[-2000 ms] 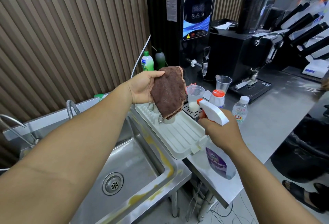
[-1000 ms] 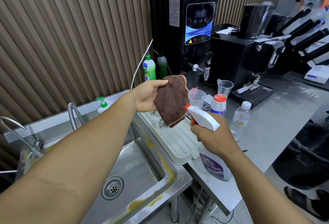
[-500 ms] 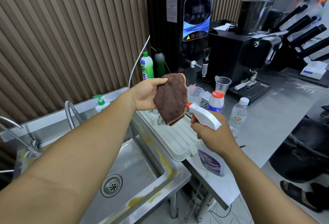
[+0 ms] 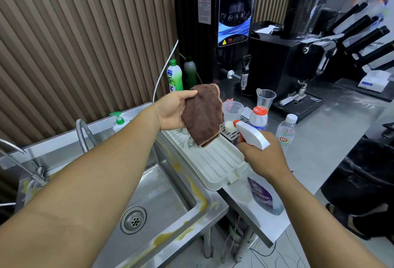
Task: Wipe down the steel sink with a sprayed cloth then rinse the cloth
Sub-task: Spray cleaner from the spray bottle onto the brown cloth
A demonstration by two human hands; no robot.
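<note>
My left hand (image 4: 172, 109) holds a folded brown cloth (image 4: 202, 114) up in the air above the white drain tray (image 4: 215, 165). My right hand (image 4: 263, 157) grips a spray bottle (image 4: 251, 134) with a white and orange trigger head, its nozzle pointing at the cloth from close by. The bottle's clear body with a purple label (image 4: 262, 196) hangs below my wrist. The steel sink (image 4: 162, 195) lies lower left, with yellow stains along its rim and a round drain (image 4: 133, 219).
Taps (image 4: 32, 167) and a hose (image 4: 82, 133) stand behind the sink. Soap bottles (image 4: 174, 78), plastic cups (image 4: 265, 98), a water bottle (image 4: 285, 129) and black machines (image 4: 232, 27) crowd the steel counter (image 4: 332, 131). A dark bin (image 4: 358, 174) stands on the right.
The spray bottle has shifted slightly left and up toward the cloth over the frames. The cloth stays held up in my left hand, and the view has wobbled a little.
</note>
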